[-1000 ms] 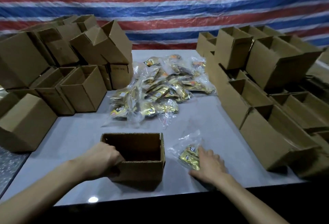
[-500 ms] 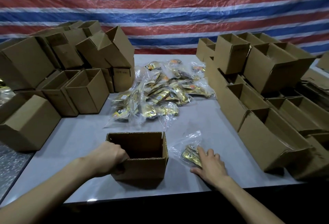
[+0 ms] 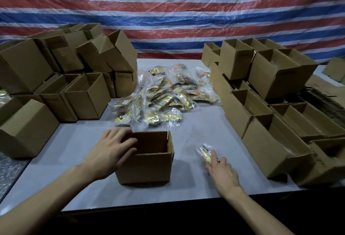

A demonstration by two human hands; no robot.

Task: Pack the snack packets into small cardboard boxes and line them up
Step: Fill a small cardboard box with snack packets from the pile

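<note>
An open small cardboard box (image 3: 149,167) stands on the white table near the front edge. My left hand (image 3: 112,150) rests with spread fingers on the box's left wall and rim. To the right of the box lies a single gold snack packet (image 3: 204,152) in clear wrap, bunched up. My right hand (image 3: 222,173) reaches over it and holds its near end under the fingers; the thumb is hidden. A heap of more gold snack packets (image 3: 160,98) lies at the table's middle, behind the box.
Several open cardboard boxes (image 3: 87,96) are stacked along the left side, and more open cardboard boxes (image 3: 265,141) line the right side. A striped tarp (image 3: 186,20) hangs behind the table. The table's front edge (image 3: 168,202) runs just below my wrists.
My left hand let go of its curled grip on the box and now lies spread on its left wall. My right hand gathered the packet, whose wrap is now bunched smaller.
</note>
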